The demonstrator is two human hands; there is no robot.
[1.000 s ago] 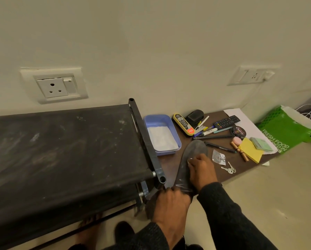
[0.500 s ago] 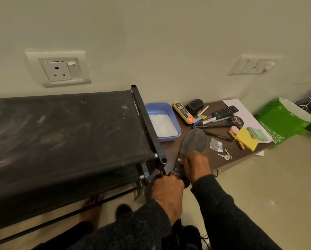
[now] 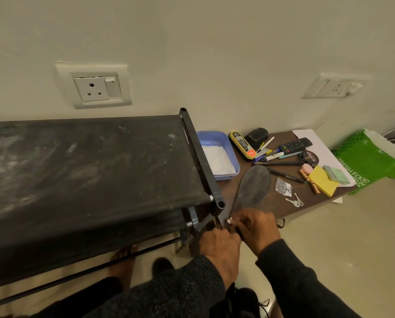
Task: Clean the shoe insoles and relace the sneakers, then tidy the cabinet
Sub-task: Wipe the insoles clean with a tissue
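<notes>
Beside the near right corner of the black shoe rack (image 3: 88,171), my left hand (image 3: 219,246) grips the heel end of the grey insole (image 3: 252,188), fingers curled round it. My right hand (image 3: 256,228) pinches something small and white against that same end. I cannot tell what it is. Past my hands the insole's toe points far over the low brown desk (image 3: 274,203), between the blue tray (image 3: 217,154) of white powder and a set of keys (image 3: 295,201).
</notes>
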